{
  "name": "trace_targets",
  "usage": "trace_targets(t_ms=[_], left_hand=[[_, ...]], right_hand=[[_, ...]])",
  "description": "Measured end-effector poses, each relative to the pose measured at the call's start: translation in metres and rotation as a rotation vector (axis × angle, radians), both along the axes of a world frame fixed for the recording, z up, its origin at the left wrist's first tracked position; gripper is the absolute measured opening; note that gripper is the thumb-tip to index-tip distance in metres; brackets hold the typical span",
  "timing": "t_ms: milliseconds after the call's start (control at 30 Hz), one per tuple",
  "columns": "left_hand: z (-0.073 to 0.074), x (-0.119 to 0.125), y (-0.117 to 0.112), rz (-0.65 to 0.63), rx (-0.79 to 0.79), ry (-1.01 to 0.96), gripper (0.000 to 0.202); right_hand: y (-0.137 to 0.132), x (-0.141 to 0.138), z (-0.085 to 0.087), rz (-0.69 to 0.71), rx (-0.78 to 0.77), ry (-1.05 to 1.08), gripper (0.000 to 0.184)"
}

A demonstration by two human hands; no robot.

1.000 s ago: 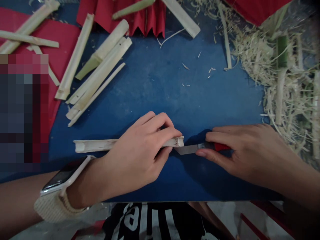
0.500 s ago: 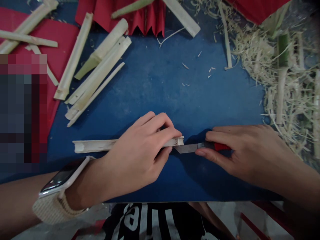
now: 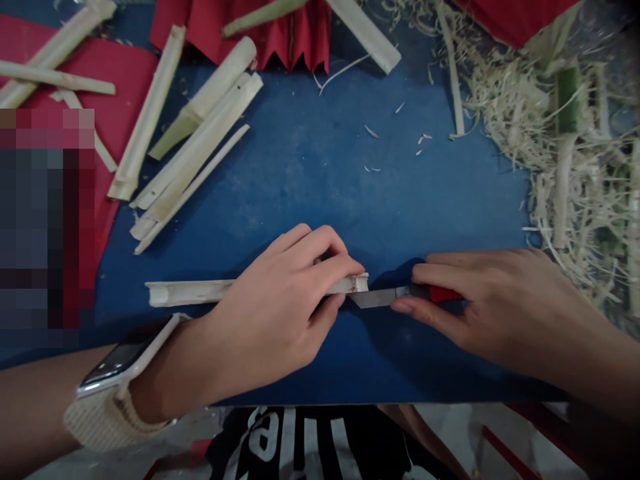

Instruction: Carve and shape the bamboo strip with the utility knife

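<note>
We are seeing open tabletop (image 3: 320, 173) beyond the knife (image 3: 384, 297), with bamboo strips (image 3: 210, 141) blocking the left and shavings (image 3: 525, 127) the right.

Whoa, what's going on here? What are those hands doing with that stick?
A person is at a blue table. The left hand holds a pale split stick down against it. The right hand grips a knife, its blade beside the stick's right end, close to the left thumb; I can't tell whether the blade touches the stick. More sticks lie at the upper left, and a heap of curly shavings lies on the right.
</note>
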State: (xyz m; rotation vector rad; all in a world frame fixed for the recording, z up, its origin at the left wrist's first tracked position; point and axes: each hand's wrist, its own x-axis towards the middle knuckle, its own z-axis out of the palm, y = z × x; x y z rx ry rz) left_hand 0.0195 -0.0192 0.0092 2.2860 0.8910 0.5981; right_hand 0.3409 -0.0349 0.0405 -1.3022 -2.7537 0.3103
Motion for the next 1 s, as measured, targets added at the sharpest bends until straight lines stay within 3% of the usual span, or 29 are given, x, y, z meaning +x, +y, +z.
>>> trace_targets(t_ms=[700, 1000], left_hand=[[0.0005, -0.0005, 0.0004, 0.0, -0.008, -0.011, 0.03], [0.0003, 0.0014, -0.0003, 0.001, -0.015, -0.005, 0.034]], right_hand=[[0.0007, -0.0005, 0.0, -0.019, -0.04, -0.003, 0.077], [-0.0005, -0.0052, 0.0014, 0.015, 0.029, -0.002, 0.075]])
